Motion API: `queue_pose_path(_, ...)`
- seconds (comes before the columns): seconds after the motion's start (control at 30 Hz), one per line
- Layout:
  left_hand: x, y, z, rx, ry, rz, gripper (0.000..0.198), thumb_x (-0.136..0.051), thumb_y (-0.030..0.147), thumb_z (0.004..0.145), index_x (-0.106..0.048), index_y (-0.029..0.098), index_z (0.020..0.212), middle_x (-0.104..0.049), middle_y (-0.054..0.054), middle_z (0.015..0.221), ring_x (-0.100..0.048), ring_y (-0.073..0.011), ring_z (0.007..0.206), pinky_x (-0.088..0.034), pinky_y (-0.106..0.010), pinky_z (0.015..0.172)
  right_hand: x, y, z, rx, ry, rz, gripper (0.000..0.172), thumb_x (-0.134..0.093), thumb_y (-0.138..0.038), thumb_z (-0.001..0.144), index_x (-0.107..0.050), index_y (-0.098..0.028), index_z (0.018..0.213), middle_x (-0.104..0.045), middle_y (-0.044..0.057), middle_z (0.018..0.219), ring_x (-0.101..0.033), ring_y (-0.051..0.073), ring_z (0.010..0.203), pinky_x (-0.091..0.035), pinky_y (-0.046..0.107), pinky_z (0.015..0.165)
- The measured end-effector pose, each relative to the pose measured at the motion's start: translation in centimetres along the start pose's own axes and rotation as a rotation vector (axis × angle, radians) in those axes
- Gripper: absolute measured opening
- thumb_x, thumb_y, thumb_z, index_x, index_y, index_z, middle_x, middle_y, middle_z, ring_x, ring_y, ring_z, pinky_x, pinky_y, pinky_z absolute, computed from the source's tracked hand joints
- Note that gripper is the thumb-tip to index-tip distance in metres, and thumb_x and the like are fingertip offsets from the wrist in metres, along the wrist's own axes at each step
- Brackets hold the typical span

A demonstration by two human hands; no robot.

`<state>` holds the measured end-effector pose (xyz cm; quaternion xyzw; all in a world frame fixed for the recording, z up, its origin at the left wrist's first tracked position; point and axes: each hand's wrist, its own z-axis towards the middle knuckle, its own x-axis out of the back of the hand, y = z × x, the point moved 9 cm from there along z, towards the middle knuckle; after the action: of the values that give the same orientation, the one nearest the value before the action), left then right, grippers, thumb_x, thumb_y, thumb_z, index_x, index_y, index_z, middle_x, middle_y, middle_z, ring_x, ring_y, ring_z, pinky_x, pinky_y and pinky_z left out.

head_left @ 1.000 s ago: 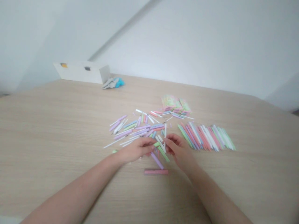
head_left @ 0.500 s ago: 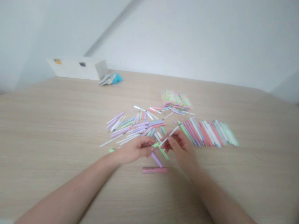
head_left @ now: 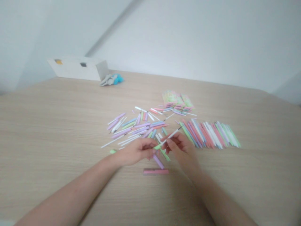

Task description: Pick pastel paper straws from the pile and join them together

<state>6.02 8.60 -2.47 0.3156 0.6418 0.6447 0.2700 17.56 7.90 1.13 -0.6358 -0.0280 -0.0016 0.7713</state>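
Observation:
My left hand [head_left: 143, 149] pinches a green pen barrel [head_left: 157, 147] that points to the right. In my right hand [head_left: 180, 146], thumb and fingers grip a thin white pen refill [head_left: 172, 134] with a dark tip. The refill's lower end meets the green barrel's open end; how far it reaches inside I cannot tell. Under the hands lie another green barrel [head_left: 165, 155] and a purple barrel [head_left: 158, 161]. Closer to me rests a pink flat block [head_left: 155, 171]. Loose barrels and refills [head_left: 131, 128] are scattered beyond my left hand.
To the right, pens [head_left: 211, 135] in several colours lie side by side in a row. Behind them are stacked small green-and-pink packets [head_left: 177, 99]. A white box [head_left: 77, 69] stands at the back left, with a crumpled grey-and-blue item [head_left: 112, 79] beside it.
The white refill has slid slightly down and left toward the green barrel, its dark tip lower than before. My right hand's fingers have shifted along it; my left hand is nearly still.

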Motion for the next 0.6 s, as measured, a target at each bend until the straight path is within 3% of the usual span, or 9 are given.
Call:
queue_pose_path(0.27, 0.1, 0.2, 0.0, 0.000, 0.015, -0.023, 0.020, -0.057, 0.029, 0.085, -0.060, 0.012, 0.096, -0.056, -0.001, 0.075, -0.053, -0.0112, 0.068, -0.044, -0.023, 0.065, -0.9, 1.7, 0.0, -0.084, -0.085, -0.038, 0.010, -0.061, -0.027, 0.076, -0.060, -0.017, 0.075, -0.053, -0.004, 0.057, -0.050, 0.009, 0.052, -0.042, 0.022, 0.050)
queue_pose_path(0.47, 0.1, 0.2, 0.0, 0.016, 0.021, 0.004, 0.022, -0.056, 0.030, 0.085, -0.059, 0.012, 0.097, -0.057, -0.001, 0.076, -0.053, -0.0108, 0.066, -0.043, -0.023, 0.063, 0.1, 2.0, 0.3, -0.113, 0.001, 0.073, 0.022, -0.064, -0.030, 0.075, -0.057, -0.019, 0.092, -0.053, -0.006, 0.056, -0.049, 0.008, 0.046, -0.040, 0.020, 0.045)
queue_pose_path(0.6, 0.2, 0.0, 0.0, 0.032, 0.026, 0.025, 0.021, -0.055, 0.030, 0.086, -0.058, 0.012, 0.096, -0.056, -0.001, 0.074, -0.052, -0.0101, 0.064, -0.042, -0.022, 0.060, 0.8, 1.7, 0.4, -0.096, 0.022, 0.077, 0.016, -0.064, -0.030, 0.075, -0.056, -0.019, 0.084, -0.053, -0.007, 0.052, -0.049, 0.008, 0.045, -0.040, 0.019, 0.045)
